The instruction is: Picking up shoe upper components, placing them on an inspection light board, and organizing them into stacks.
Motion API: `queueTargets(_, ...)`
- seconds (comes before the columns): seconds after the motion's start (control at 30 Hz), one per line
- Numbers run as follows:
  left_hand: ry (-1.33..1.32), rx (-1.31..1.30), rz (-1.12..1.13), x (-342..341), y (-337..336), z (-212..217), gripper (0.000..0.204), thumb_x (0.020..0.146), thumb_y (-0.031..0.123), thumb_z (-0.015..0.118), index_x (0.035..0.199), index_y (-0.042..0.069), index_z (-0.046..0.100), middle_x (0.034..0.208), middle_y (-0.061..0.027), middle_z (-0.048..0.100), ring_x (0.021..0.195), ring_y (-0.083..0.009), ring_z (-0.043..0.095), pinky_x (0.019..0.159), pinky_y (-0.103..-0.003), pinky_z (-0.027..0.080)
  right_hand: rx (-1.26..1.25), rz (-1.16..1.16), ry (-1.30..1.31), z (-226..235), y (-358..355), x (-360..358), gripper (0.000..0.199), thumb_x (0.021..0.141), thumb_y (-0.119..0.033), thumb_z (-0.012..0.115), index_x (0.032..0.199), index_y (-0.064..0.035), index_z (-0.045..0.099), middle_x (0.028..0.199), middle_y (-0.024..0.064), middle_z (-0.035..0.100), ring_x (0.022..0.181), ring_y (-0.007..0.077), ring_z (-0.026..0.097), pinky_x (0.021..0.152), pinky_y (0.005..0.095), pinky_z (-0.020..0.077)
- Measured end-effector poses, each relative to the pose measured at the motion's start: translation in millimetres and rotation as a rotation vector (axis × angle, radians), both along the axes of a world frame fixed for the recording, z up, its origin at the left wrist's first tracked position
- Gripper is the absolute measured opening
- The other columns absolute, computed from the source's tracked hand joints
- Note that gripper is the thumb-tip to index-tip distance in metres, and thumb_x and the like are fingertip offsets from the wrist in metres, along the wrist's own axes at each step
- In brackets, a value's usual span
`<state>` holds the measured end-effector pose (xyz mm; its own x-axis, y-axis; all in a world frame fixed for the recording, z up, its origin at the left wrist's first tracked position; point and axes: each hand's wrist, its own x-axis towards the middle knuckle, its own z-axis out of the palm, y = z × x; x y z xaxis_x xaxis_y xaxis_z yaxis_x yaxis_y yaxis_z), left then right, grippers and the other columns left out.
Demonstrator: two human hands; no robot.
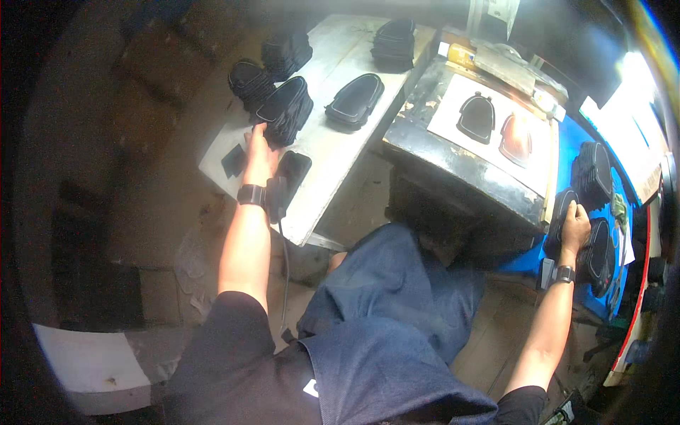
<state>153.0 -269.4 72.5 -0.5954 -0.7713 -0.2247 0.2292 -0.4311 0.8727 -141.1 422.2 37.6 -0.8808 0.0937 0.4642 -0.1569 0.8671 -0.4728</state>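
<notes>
Seated position, both arms spread wide to opposite surfaces.

Left hand [258, 152]: laid on the pale board [333, 152] near its left edge, fingers extended and resting against the lower end of a fanned stack of black shaped pieces [285, 110]. No closed grasp is seen; the fingertips are partly hidden by the stack, so whether a piece is pinched cannot be told. A flat dark phone-like slab [292, 176] lies just beside the wrist, near the board's front edge, with a cable hanging down from that edge. A small dark square [233, 161] lies at the board's left edge.

Right hand [575, 225]: fingers curled over the top of 1 black shaped piece [563, 212] on the blue surface [567, 152], close to its front edge. The hold looks light; a full grip is not confirmed.

Other stacks are noted: 2 further back near the board's left edge [251, 79], 1 flat pile mid-board [354, 100], 1 at the far edge [394, 42]. 2 moulds, 1 black [476, 118] and 1 reddish [516, 139], sit on a white sheet atop the dark central block [453, 166].

Risks judged:
1. The fanned stack leans; a sideways push from the left hand could spill it over the board's left edge.
2. The slab could be dragged off the front edge if the forearm catches its cable.
3. Attention is divided between 2 well-separated hands, so the right-hand piece could slip off the blue surface's front edge.
</notes>
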Motion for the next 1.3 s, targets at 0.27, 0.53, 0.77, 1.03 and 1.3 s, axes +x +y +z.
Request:
queueTargets(0.27, -0.08, -0.666, 0.313, 38.5, 53.4, 37.9, 0.04, 0.103, 0.022, 0.049, 0.137, 0.002, 0.055, 0.126, -0.0128, 0.064, 0.115, -0.0201, 0.06, 0.095, -0.034, 0.046, -0.162, -0.037, -0.006, -8.4, 7.3, -5.1, 0.051, 0.099, -0.045, 0.048, 0.075, -0.0022, 0.061, 0.066, 0.0154, 0.058, 0.059, 0.03, 0.054, 0.061, 0.0429, 0.0425)
queueTargets(0.53, -0.256, -0.876, -0.281, 36.7, 159.9, 13.0, 0.026, 0.101, 0.015, 0.055, 0.112, -0.003, 0.07, 0.098, -0.0094, 0.072, 0.085, -0.0147, 0.067, 0.078, -0.028, 0.054, 0.217, 0.042, 0.185, -12.8, 21.7, -10.2, 0.037, 0.099, -0.03, 0.038, 0.08, -0.014, 0.066, 0.079, 0.0145, 0.067, 0.07, 0.0366, 0.065, 0.063, 0.0458, 0.0519)
queueTargets(0.77, -0.153, -1.319, -0.891, 16.0, 249.4, -6.0, 0.018, 0.092, 0.006, 0.059, 0.104, 0.0, 0.07, 0.094, -0.0146, 0.072, 0.086, -0.027, 0.069, 0.079, -0.034, 0.053, 0.002, -0.164, -0.002, 3.9, -4.2, 3.7, 0.058, 0.102, -0.049, 0.039, 0.075, -0.0111, 0.074, 0.078, 0.0165, 0.071, 0.079, 0.041, 0.069, 0.073, 0.0505, 0.0521)
queueTargets(1.03, -0.024, -1.439, -1.242, -8.4, 297.3, -20.1, 0.018, 0.087, 0.009, 0.065, 0.103, 0.004, 0.071, 0.094, -0.0144, 0.07, 0.088, -0.0326, 0.068, 0.077, -0.04, 0.055, 0.008, -0.094, -0.153, 28.1, -11.3, 21.9, 0.054, 0.089, -0.064, 0.055, 0.083, -0.0144, 0.076, 0.086, 0.0148, 0.072, 0.084, 0.0371, 0.07, 0.073, 0.0475, 0.0535)
queueTargets(1.3, 0.097, -1.624, -1.44, -32.5, 309.6, -32.5, 0.022, 0.086, 0.012, 0.066, 0.107, 0.005, 0.07, 0.097, -0.0149, 0.07, 0.088, -0.0346, 0.068, 0.077, -0.043, 0.055, 0.015, -0.131, -0.145, 26.9, -14.7, 18.9, 0.054, 0.087, -0.064, 0.056, 0.079, -0.014, 0.075, 0.084, 0.0159, 0.071, 0.082, 0.0381, 0.069, 0.072, 0.0484, 0.0528)
